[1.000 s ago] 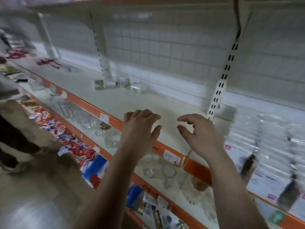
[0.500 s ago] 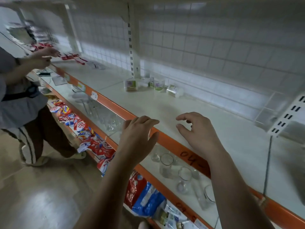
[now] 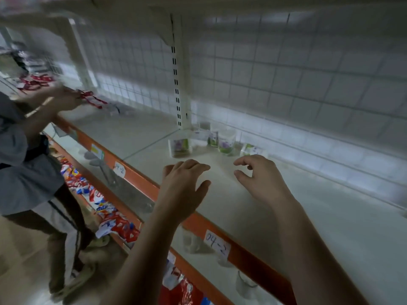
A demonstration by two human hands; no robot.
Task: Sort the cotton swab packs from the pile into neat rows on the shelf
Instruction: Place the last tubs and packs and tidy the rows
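At far left, a second person (image 3: 28, 164) in a grey top was seen busy with red-and-white packets (image 3: 92, 99) at the far end of the shelf (image 3: 330, 216), apart from the work in hand. Lower shelves beneath the orange rail (image 3: 141, 183) were stocked with bright snack bags (image 3: 97, 197) and clear glassware, blurred by motion. A handwritten label (image 3: 217, 242) was fixed to the rail.

Toward the middle, the left hand (image 3: 184, 190) was held over the shelf's front edge, fingers loosely curled and nothing gripped. The cotton swab packs (image 3: 211, 142) were gathered in a small upright cluster at the back of the shelf, against the wire grid wall (image 3: 286, 73) and just right of the slotted upright (image 3: 177, 84).

To the right, the right hand (image 3: 262, 181) was likewise held released and empty, its fingers bent as if readied. The packs lay ahead of both hands, straight beyond the fingertips. The right hand was judged the nearer, its fingertips close to the rightmost pack (image 3: 250, 149); the left hand lined up with the leftmost pack (image 3: 179, 147). The cluster's spread ran left to right along the back wall, so a forward reach was called for.
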